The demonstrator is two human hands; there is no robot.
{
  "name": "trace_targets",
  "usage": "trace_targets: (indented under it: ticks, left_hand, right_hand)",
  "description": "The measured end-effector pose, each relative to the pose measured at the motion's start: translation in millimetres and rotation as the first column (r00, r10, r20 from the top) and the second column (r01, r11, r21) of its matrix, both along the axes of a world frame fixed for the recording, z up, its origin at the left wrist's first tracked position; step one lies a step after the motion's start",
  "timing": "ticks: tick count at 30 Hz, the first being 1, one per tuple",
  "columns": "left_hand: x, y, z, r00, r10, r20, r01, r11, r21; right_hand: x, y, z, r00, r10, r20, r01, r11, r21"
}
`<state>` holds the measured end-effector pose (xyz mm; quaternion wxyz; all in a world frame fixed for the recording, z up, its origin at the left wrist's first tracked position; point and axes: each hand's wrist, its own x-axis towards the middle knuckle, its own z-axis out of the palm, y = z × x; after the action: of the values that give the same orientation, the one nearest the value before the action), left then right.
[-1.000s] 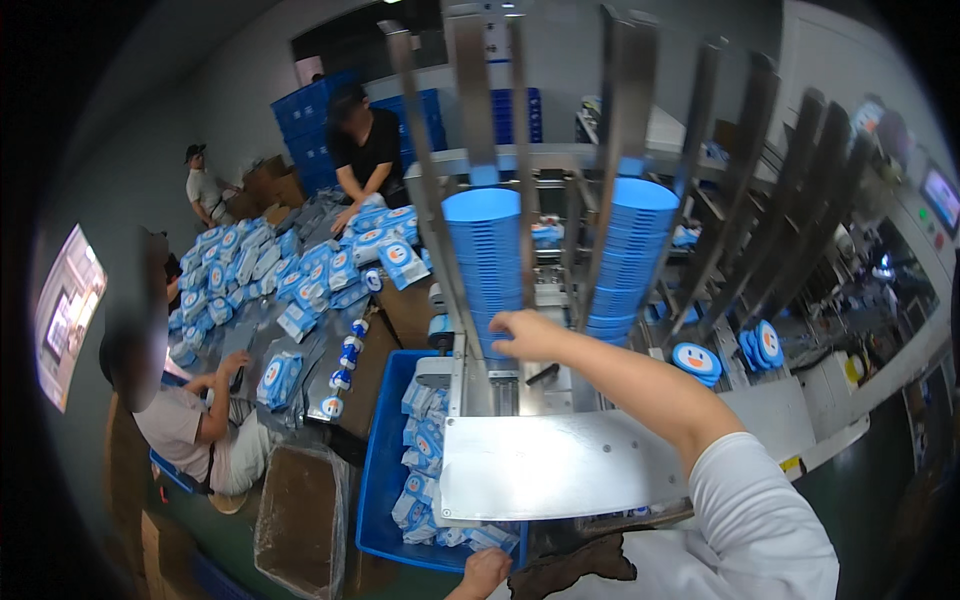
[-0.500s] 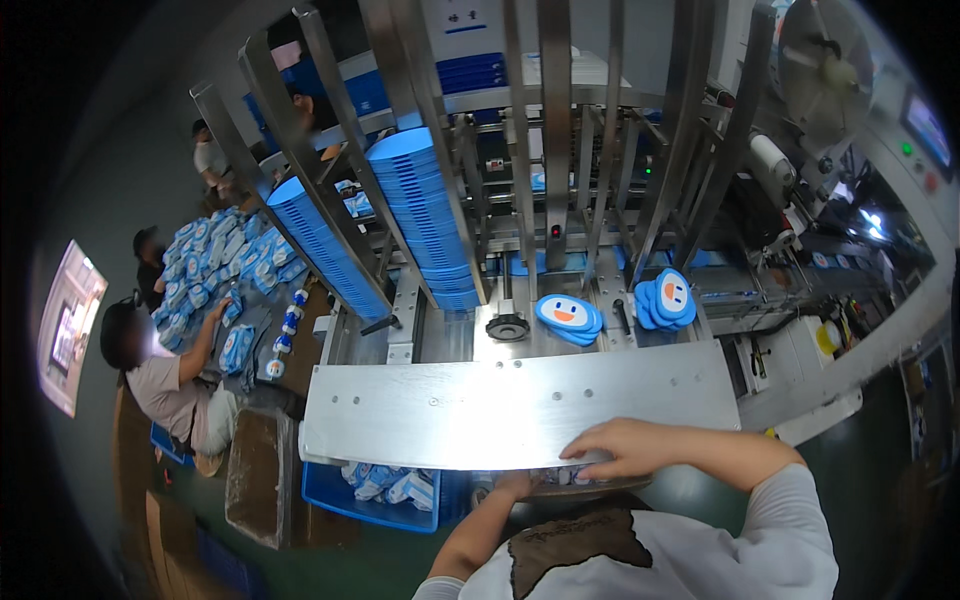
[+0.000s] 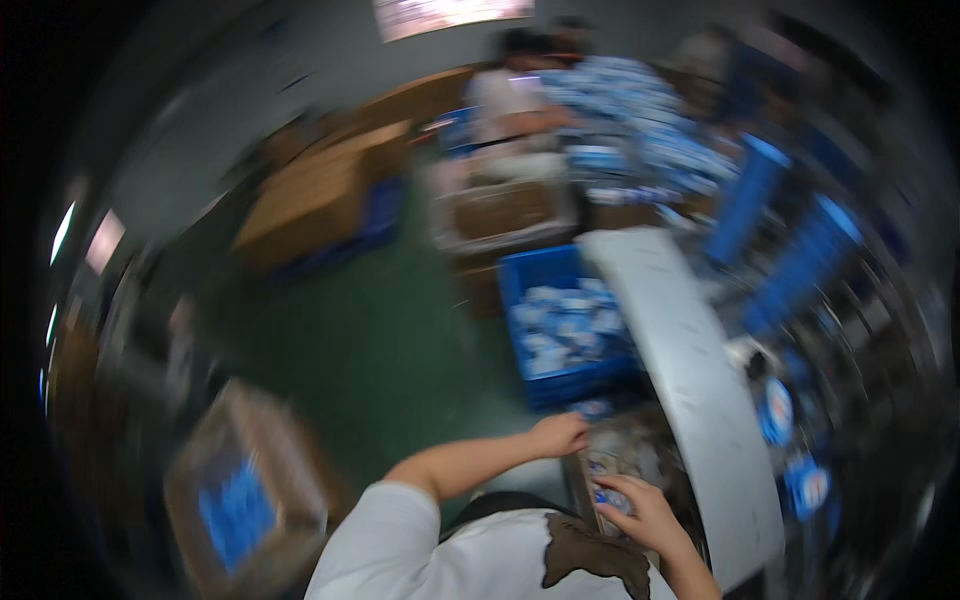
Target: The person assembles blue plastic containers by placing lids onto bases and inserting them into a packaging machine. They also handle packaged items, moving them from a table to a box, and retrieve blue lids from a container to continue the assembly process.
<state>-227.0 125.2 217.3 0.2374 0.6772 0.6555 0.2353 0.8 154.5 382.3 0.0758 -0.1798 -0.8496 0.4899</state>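
The whole view is smeared by motion. My left hand [image 3: 560, 435] is at the far left corner of a brown cardboard box [image 3: 578, 480], its fingers curled over the rim. Inside that box lie small clear and blue-white pieces [image 3: 612, 497], too blurred to name. My right hand [image 3: 645, 512] reaches in over them, thumb and fingers apart, and no firm hold on a piece shows. A pale metal panel [image 3: 690, 390] of the machine runs along the right side of the box and overhangs part of it.
Beyond the box stands a blue bin [image 3: 515, 320] of blue-white packets. An open carton [image 3: 560, 205] lies farther off, near a seated person [image 3: 505, 110]. Lower left is another carton [image 3: 190, 500] with blue pieces. Tall blue stacks [image 3: 800, 265] rise from the machine at right.
My view has swung left, away from the machine's front toward the floor and cartons. My right hand has gone from the metal panel's edge down into the box; my left stays at its rim.
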Motion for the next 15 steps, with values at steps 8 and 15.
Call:
trace_targets:
  ticks: [8,15]
  left_hand:
    - [-130.0,-296.7,126.4,0.734,0.673,0.092,-0.649,0.656,0.384]
    - [-224.0,-618.3,80.8,-0.224,0.907,0.356,-0.814,-0.375,0.445]
  right_hand:
    - [-122.2,-113.0,-34.2,0.859,0.499,0.115,-0.499,0.866,-0.035]
    - [-235.9,-225.6,-21.8,0.802,0.588,0.109,-0.592,0.806,0.013]
